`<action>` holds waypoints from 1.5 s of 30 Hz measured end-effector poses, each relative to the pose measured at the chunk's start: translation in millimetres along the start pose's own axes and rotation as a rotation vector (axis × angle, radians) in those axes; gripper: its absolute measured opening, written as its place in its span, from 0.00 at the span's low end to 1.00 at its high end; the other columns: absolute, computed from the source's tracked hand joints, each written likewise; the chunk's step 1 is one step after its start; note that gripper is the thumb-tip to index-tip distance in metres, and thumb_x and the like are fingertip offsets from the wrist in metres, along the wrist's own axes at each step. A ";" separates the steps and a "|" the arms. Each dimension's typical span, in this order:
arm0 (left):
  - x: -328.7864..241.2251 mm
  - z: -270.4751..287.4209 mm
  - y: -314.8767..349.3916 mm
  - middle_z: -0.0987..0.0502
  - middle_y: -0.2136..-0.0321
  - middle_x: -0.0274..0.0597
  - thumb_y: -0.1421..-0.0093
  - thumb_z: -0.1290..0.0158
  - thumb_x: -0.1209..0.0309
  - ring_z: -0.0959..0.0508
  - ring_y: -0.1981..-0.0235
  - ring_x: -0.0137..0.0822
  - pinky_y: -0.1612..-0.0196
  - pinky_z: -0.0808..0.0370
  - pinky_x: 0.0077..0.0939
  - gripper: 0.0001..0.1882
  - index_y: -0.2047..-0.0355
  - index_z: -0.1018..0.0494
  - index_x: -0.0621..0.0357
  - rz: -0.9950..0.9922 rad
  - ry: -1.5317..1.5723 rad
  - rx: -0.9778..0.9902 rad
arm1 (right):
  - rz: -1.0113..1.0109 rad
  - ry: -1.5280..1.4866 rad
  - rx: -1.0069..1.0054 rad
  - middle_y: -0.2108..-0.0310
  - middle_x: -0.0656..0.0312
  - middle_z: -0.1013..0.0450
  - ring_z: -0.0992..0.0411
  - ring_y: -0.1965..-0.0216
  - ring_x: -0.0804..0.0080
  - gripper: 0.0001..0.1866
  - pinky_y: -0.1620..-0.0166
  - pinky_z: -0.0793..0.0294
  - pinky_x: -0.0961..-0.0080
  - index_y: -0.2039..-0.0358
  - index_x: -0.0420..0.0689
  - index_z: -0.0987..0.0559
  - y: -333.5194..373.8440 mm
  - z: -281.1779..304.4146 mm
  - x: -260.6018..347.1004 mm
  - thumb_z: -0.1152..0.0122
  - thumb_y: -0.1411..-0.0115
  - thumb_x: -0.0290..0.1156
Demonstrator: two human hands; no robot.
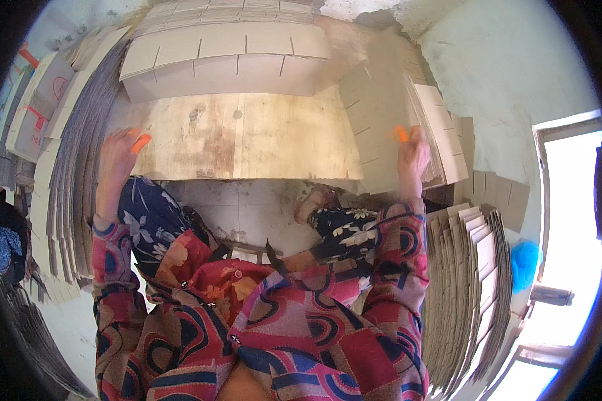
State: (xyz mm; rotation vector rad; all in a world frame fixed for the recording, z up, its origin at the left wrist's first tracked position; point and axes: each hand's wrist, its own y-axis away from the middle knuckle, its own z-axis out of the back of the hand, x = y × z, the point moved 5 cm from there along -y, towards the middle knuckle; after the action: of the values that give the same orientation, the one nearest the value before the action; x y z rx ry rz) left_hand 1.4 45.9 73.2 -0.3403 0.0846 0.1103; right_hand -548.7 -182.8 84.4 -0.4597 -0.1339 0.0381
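Note:
My left hand (117,164) is raised beside a tall stack of cardboard sheets (80,140) on the left. An orange cover sits on one of its fingertips, its fingers look apart, and I see nothing between them. On the right, my right hand (413,159), also with an orange-covered fingertip, is at the edge of a slotted cardboard sheet (371,127), its fingers closed on it. That sheet is partly smeared by motion. Between the hands lies a light wooden board (247,144).
A pile of slotted cardboard (227,50) stands at the board's far side. More cardboard sheets (465,287) stand on edge at the lower right, near a blue bundle (526,266) and a bright opening (572,194). Boxes (40,107) are at the far left.

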 end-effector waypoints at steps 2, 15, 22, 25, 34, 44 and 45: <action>-20.1 -0.8 -24.5 0.23 0.68 0.54 0.45 0.43 0.65 0.24 0.66 0.52 0.64 0.27 0.41 0.12 0.66 0.25 0.61 0.000 0.023 -0.021 | -0.071 -0.183 -0.139 0.71 0.53 0.25 0.25 0.73 0.56 0.06 0.69 0.27 0.66 0.65 0.44 0.27 0.3 28.3 24.4 0.43 0.42 0.29; -139.6 -104.5 -221.6 0.26 0.56 0.47 0.43 0.47 0.59 0.30 0.52 0.42 0.50 0.34 0.39 0.21 0.58 0.28 0.65 -0.233 -0.079 -0.189 | -0.110 -1.212 0.028 0.82 0.66 0.30 0.37 0.84 0.84 0.04 0.80 0.36 0.84 0.71 0.38 0.22 -4.9 1.6 108.9 0.43 0.48 0.23; -137.9 -152.3 -246.7 0.25 0.72 0.40 0.45 0.49 0.71 0.29 0.62 0.38 0.60 0.31 0.34 0.10 0.66 0.27 0.64 -0.414 -0.301 -0.044 | -0.211 -1.274 0.245 0.82 0.64 0.30 0.38 0.88 0.84 0.07 0.85 0.40 0.84 0.71 0.36 0.22 -5.6 -12.6 135.6 0.49 0.47 0.15; -143.9 -149.7 -251.2 0.26 0.73 0.38 0.46 0.48 0.71 0.29 0.62 0.38 0.60 0.30 0.32 0.07 0.70 0.26 0.62 -0.435 -0.347 -0.101 | -0.206 -1.234 0.286 0.82 0.62 0.28 0.36 0.89 0.82 0.09 0.85 0.39 0.84 0.69 0.35 0.22 -3.8 -12.3 138.4 0.50 0.47 0.12; -135.0 -109.1 -252.4 0.28 0.62 0.38 0.50 0.49 0.76 0.30 0.60 0.37 0.58 0.26 0.28 0.13 0.62 0.28 0.61 -0.443 0.119 -0.174 | -0.206 -1.220 0.285 0.79 0.55 0.26 0.30 0.87 0.76 0.12 0.85 0.33 0.83 0.62 0.30 0.25 7.2 -18.6 142.9 0.54 0.44 0.12; -193.6 -87.0 -195.2 0.31 0.55 0.47 0.52 0.50 0.77 0.31 0.56 0.38 0.61 0.24 0.27 0.29 0.47 0.37 0.73 -0.647 -0.185 0.020 | -0.169 -1.235 0.247 0.81 0.59 0.27 0.29 0.86 0.77 0.16 0.83 0.30 0.82 0.60 0.34 0.24 15.1 -18.8 146.0 0.57 0.46 0.10; -196.3 -88.5 -190.5 0.31 0.55 0.48 0.52 0.49 0.77 0.31 0.56 0.39 0.62 0.24 0.28 0.29 0.47 0.37 0.74 -0.656 -0.210 0.029 | -0.178 -1.238 0.246 0.81 0.59 0.27 0.29 0.86 0.77 0.16 0.83 0.30 0.83 0.60 0.34 0.24 15.9 -19.5 145.0 0.57 0.46 0.10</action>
State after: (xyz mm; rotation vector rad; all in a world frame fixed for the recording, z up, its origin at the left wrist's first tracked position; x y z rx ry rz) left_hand -175.4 -180.7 72.4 -0.3115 -0.2343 -0.5040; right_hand -402.5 -167.5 77.4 -0.1189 -1.3693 0.1596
